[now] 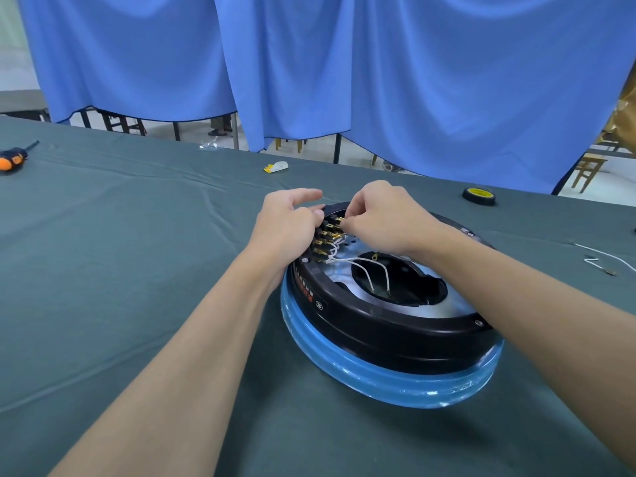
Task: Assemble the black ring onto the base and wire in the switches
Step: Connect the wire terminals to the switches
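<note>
The black ring [395, 333] sits on the blue-wrapped base [378, 380] in the middle of the table. A silver plate [444, 304] with a dark central hole shows inside the ring. Black switches with brass terminals [325, 237] line the ring's far left inner wall, and white wires [361, 266] run from them into the hole. My left hand [289, 225] holds the ring's far left rim, thumb over the edge by the switches. My right hand [382, 220] pinches a brass wire connector at the topmost switch terminal.
A green cloth [137, 270] covers the table. An orange and black screwdriver [13, 158] lies far left. A small white and yellow part [276, 166] lies behind the hands. A black tape roll [479, 195] sits at the right, loose white wire [605, 258] further right. Blue curtains hang behind.
</note>
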